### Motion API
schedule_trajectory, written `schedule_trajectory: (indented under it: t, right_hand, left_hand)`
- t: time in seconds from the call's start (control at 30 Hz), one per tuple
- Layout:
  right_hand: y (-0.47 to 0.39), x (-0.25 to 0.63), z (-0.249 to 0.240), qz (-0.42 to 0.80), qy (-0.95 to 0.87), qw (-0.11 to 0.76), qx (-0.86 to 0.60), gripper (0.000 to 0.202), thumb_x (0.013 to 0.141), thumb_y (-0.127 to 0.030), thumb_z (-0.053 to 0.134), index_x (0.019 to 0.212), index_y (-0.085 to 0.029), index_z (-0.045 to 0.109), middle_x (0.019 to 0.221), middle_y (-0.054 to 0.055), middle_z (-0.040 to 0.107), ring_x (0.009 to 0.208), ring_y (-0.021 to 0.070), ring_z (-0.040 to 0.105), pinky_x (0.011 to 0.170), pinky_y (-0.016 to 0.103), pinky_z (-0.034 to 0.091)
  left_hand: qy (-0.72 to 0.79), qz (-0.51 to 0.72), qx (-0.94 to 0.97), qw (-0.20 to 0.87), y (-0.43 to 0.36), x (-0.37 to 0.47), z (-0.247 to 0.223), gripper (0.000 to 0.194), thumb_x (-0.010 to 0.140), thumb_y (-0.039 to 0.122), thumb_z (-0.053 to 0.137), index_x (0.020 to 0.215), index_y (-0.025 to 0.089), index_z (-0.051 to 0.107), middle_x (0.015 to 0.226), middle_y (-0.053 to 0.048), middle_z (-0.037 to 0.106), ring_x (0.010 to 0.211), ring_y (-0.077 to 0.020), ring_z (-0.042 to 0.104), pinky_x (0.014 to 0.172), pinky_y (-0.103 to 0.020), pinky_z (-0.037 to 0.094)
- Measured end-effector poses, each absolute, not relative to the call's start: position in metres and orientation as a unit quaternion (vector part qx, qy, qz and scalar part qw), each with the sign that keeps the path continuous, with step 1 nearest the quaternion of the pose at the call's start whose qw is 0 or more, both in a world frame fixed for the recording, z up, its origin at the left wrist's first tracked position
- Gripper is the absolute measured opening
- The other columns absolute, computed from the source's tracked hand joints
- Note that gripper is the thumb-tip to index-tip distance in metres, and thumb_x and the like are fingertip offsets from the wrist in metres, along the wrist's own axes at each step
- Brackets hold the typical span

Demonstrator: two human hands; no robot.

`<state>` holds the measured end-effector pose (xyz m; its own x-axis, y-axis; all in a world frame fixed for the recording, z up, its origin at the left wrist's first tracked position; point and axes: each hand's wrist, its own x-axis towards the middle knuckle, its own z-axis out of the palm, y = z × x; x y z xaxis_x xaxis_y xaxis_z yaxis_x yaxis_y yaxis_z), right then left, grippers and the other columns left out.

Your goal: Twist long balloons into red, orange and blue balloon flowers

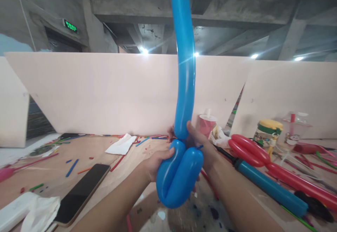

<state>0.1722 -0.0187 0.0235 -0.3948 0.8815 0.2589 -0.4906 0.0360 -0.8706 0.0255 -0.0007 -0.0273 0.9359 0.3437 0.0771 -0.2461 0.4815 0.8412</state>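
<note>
A long blue modelling balloon [185, 81] stands upright in front of me, its top end running out of view. Its lower part is bent into a folded loop, with a pinched twist between the loop and the long section. My left hand [155, 163] grips the loop from the left, thumb pressed on its upper side. Around the twist and the base of the long section, my right hand [201, 142] is closed, thumb up along the balloon. Most fingers of both hands are hidden behind the balloon. A small blue knot end sticks out near my right hand.
A blue hand pump [271, 186] lies at right beside a twisted red balloon [286, 179]. Behind them stands a jar with a yellow lid [268, 133]. At left are a black phone [84, 193], crumpled tissue [42, 212] and balloon scraps. A pale board [105, 91] borders the table's back.
</note>
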Motion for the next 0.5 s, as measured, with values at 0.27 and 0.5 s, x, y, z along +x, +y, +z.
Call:
schedule_trajectory:
  t: [0.27,0.5]
  right_hand:
    - [-0.0171,0.1784,0.0265,0.606,-0.509,0.563,-0.239,0.038,0.075,-0.053,0.056,0.083,-0.017,0.063,0.073,0.005,0.064,0.065,0.0193,0.058,0.057,0.030,0.043]
    - [-0.0101,0.1740,0.0258,0.596,-0.465,0.596,-0.270,0.039,0.073,-0.052,0.064,0.093,-0.019,0.062,0.072,0.003,0.064,0.068,0.0173,0.058,0.062,0.028,0.046]
  left_hand:
    - [0.140,0.210,0.499,0.829,0.0036,0.0213,-0.0228,0.071,0.070,0.048,0.068,0.128,0.015,0.046,0.110,-0.016,0.064,0.106,-0.0318,0.058,0.095,-0.047,0.036]
    - [0.191,0.238,0.512,0.803,0.0037,0.0179,-0.0197,0.073,0.065,0.047,0.073,0.124,0.012,0.050,0.110,-0.016,0.065,0.100,-0.0304,0.062,0.093,-0.045,0.039]
